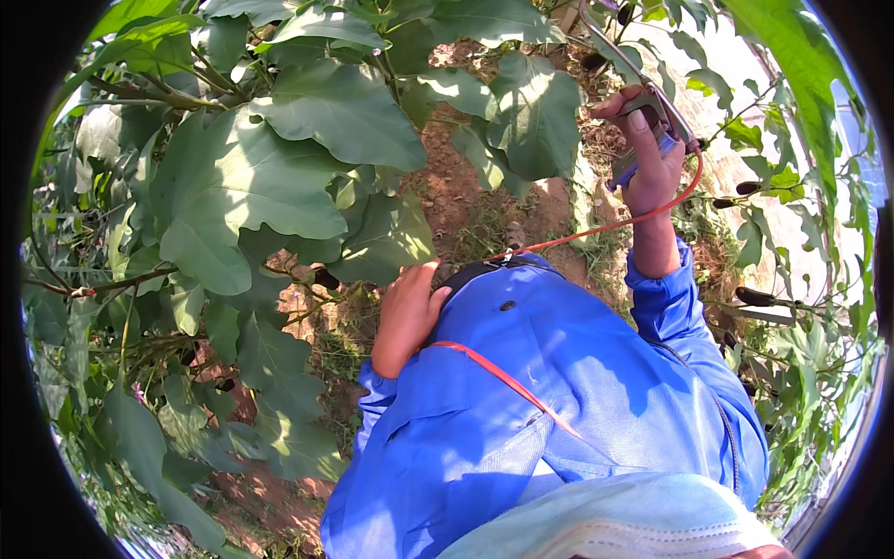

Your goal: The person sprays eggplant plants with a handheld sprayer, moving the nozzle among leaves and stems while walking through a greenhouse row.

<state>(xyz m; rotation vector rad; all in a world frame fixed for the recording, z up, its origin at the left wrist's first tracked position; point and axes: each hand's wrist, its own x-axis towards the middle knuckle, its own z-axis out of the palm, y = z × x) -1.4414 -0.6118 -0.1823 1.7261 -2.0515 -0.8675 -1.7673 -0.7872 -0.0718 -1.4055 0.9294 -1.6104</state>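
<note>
My right hand [654,164] is raised at the upper right. It grips a hand sprayer [653,112] with a dark grip and a thin, bent metal tube. A small, bluish, see-through part sits below the palm. From the sprayer's lower end, an orange-red hose [614,223] loops past my wrist to a black belt [469,274] at my waist. Close to that belt, on the other side of my body, is my left hand [411,311]. Its thumb lies by the belt edge; the fingertips are partly hidden, and whether it holds anything is unclear.
Broad-leaved eggplant plants [244,189] crowd the left side and top. Small dark eggplants [756,297] hang among plants at the right. Soil [447,150] with weeds shows between the rows. A red strap [517,388] crosses my blue jacket [503,433]; a face mask [601,517] shows below.
</note>
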